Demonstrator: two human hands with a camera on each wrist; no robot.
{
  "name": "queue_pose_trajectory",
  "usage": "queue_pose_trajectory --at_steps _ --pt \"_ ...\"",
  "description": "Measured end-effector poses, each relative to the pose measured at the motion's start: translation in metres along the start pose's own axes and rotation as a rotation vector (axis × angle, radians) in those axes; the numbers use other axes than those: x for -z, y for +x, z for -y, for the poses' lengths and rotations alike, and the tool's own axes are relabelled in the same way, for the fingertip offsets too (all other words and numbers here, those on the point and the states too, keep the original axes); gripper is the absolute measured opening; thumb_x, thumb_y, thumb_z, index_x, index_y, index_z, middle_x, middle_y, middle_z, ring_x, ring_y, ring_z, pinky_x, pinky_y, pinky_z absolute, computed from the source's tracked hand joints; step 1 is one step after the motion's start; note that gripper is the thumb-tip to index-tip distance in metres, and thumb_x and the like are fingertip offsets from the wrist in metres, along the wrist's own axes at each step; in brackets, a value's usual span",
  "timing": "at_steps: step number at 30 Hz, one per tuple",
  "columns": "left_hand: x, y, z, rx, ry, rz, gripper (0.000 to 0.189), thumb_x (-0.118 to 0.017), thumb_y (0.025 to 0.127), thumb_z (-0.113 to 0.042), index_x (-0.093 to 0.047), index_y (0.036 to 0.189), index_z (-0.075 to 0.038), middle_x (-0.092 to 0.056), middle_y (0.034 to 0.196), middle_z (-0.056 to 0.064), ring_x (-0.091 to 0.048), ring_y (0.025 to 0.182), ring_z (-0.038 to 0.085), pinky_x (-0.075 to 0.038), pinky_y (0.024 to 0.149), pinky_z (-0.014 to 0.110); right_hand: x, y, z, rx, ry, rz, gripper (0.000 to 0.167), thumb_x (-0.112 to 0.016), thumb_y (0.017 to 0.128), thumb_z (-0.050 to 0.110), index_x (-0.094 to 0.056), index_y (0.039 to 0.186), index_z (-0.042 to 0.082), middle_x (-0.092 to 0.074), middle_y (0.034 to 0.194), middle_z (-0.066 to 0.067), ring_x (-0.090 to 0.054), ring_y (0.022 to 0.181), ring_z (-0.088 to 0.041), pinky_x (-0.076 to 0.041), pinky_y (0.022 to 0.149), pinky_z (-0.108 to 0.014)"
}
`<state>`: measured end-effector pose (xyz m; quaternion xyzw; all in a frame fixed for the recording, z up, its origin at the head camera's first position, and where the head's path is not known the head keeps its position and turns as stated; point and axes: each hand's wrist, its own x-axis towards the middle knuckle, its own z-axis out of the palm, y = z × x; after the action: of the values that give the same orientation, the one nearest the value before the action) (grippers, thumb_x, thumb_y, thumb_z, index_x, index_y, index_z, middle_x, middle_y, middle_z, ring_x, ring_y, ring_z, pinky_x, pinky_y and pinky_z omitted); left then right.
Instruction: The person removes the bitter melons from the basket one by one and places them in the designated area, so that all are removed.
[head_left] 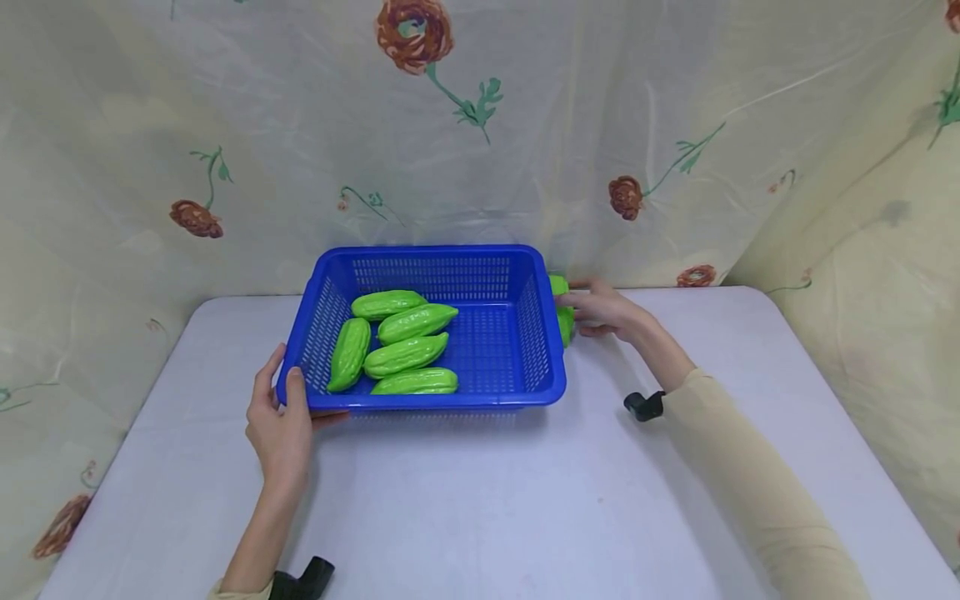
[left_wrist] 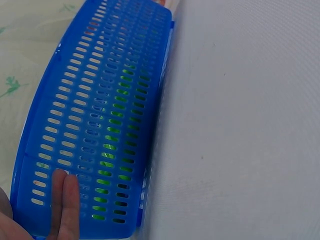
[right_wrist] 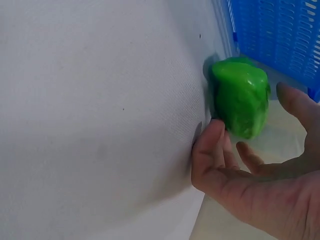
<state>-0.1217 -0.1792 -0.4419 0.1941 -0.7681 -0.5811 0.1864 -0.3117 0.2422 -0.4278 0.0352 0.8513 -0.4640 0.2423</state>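
A blue plastic basket (head_left: 480, 402) stands toward the back of the table, with several bright green bitter melons (head_left: 406, 356) lying mostly in its left half. At the front left corner my left hand (head_left: 281, 429) grips the basket, thumb by the rim and fingers against the perforated outer wall; two fingers (left_wrist: 70, 207) show there in the left wrist view. A glossy, lumpy green vegetable (right_wrist: 242, 95), like a bell pepper, rests outside the basket's right wall, partly hidden in the head view. Around it reaches my right hand (right_wrist: 260, 190), fingers bent, thumb apart from it.
A white cloth covers the table (head_left: 480, 508). Behind and at the sides hangs a pale curtain (head_left: 525, 150) with printed brown flowers, close to the basket's back rim. Black wrist mounts (head_left: 643, 407) sit at both sleeves.
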Motion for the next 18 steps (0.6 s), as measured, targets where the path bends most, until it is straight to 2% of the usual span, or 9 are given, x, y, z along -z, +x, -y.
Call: queue_pose_trajectory --at_steps 3,10,15,18 --pt "0.0 0.0 0.0 0.0 -0.01 0.006 0.051 -0.046 0.115 -0.036 -0.046 0.165 -0.024 -0.053 0.163 0.019 -0.064 0.139 0.041 -0.051 0.075 -0.001 -0.002 0.001 0.001 -0.005 0.004 -0.008 0.085 -0.059 0.108 0.039 -0.015 0.171 0.004 -0.046 0.16 -0.028 -0.056 0.136 -0.038 -0.057 0.094 -0.034" --pt "-0.001 0.0 0.0 0.0 0.035 -0.011 0.051 -0.046 0.115 -0.037 -0.046 0.165 -0.023 -0.053 0.165 0.017 -0.06 0.144 0.037 -0.044 0.081 -0.005 0.002 -0.002 -0.002 -0.02 0.0 -0.013 0.085 -0.058 0.109 0.04 -0.013 0.172 0.004 -0.048 0.16 -0.027 -0.06 0.136 -0.039 -0.056 0.094 -0.034" --pt "0.001 0.0 0.0 0.004 0.055 -0.008 0.051 -0.045 0.115 -0.038 -0.045 0.165 -0.026 -0.053 0.165 0.015 -0.06 0.145 0.036 -0.048 0.09 0.001 0.008 -0.004 -0.007 -0.029 0.0 -0.027 0.084 -0.057 0.109 0.04 -0.015 0.172 0.005 -0.046 0.161 -0.026 -0.059 0.135 -0.039 -0.054 0.094 -0.034" --pt "0.001 0.0 0.0 0.003 0.045 -0.005 0.051 -0.045 0.115 -0.038 -0.045 0.165 -0.026 -0.052 0.165 0.015 -0.06 0.144 0.038 -0.05 0.09 0.004 0.011 -0.005 -0.01 -0.032 0.0 -0.033 0.083 -0.058 0.109 0.041 -0.016 0.171 0.005 -0.045 0.161 -0.026 -0.058 0.135 -0.039 -0.052 0.093 -0.033"
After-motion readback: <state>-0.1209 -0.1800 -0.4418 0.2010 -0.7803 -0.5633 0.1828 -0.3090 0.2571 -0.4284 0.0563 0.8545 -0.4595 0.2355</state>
